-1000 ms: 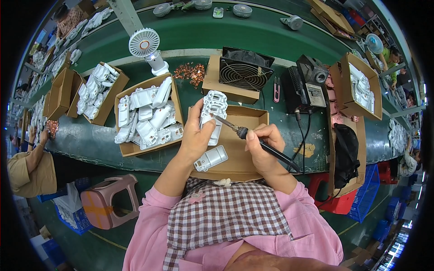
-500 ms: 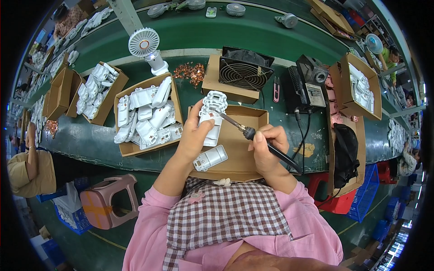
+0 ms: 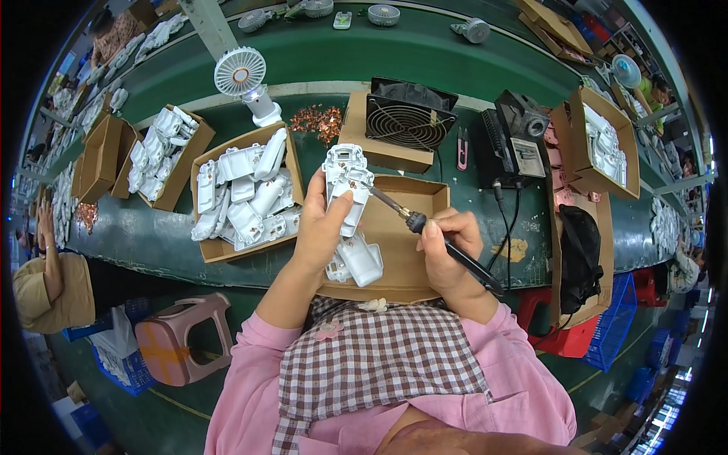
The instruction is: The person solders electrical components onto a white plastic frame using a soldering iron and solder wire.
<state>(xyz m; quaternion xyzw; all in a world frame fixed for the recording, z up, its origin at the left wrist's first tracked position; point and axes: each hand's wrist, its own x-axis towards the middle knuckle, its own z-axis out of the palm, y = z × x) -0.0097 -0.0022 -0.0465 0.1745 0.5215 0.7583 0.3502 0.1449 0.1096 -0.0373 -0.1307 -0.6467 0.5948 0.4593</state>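
Note:
My left hand (image 3: 318,231) is closed round a white plastic housing (image 3: 350,161) with small copper-coloured metal bits in it, the thumb pressing on its face. My right hand (image 3: 453,274) grips a soldering iron (image 3: 478,271) by its black handle. Its metal tip meets the housing's right side, or lies just beside it; exact contact is too small to tell. Just below the left hand, two white plastic pieces (image 3: 362,260) overlap in a shallow cardboard tray (image 3: 409,262).
A cardboard box (image 3: 250,252) of white housings stands left of the tray, near a white fan (image 3: 241,72) and copper-coloured bits (image 3: 318,121). Behind the tray is a black cooling fan (image 3: 409,117). To the right are pink-handled snips (image 3: 462,150) and a black soldering station (image 3: 500,148).
The held housing has shifted slightly left with my left hand. A second white piece now lies over the one in the tray. Small fans on the far belt have moved left.

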